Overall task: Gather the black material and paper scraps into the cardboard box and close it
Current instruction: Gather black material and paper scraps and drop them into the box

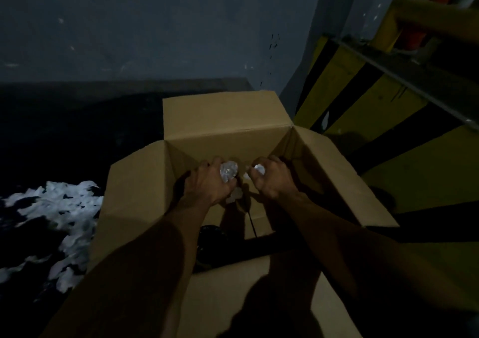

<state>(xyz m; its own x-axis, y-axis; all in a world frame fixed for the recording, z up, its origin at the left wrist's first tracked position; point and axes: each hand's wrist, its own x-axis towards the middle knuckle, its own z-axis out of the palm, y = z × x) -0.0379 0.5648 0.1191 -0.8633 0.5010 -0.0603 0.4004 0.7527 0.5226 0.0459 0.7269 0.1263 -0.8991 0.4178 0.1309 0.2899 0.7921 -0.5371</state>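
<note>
Head view: 1 cardboard box [228,120], all 4 flaps open, on a dark floor. Both hands over its opening. Left hand [210,181] has fingers clenched round 1 crumpled white paper wad [228,171]; right hand [272,178] is curled on 1 smaller wad [259,169]. A few bits hang between them. 1 pile of white paper scraps [59,218] lies on black material [51,143], left of box. Something black sits inside the box; can't tell what.

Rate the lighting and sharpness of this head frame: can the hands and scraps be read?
Head view: dim and soft overall. The left hand and right hand read clearly over the cardboard box; the white paper scraps glow against the near-black floor; forearm shadows swallow the near flap; wide-angle bending at the edges.
</note>
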